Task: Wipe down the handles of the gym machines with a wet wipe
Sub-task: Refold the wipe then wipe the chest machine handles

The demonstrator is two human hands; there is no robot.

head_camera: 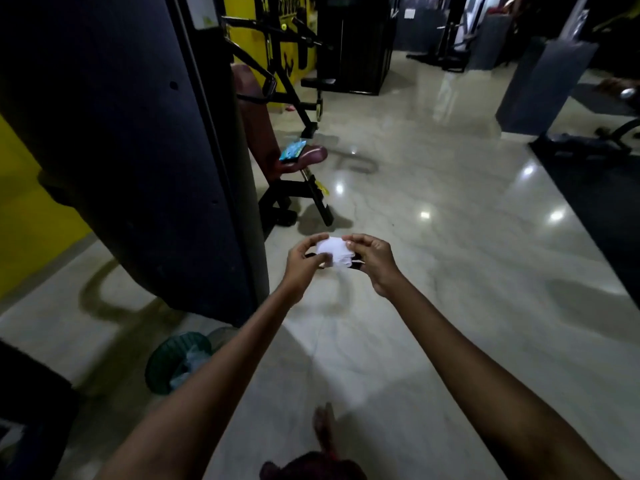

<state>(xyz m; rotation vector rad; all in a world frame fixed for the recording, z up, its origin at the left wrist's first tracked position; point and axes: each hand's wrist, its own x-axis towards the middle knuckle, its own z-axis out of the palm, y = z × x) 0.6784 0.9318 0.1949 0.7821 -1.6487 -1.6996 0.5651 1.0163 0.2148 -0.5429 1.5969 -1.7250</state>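
Both my hands pinch the white wet wipe mid-scene: left hand and right hand curled on its edges. Green bin near left.

A gym: a tall dark weight machine stands close by, a maroon padded seat sits on its black frame, more black-and-yellow exercise machines line the glossy tiled floor beyond.
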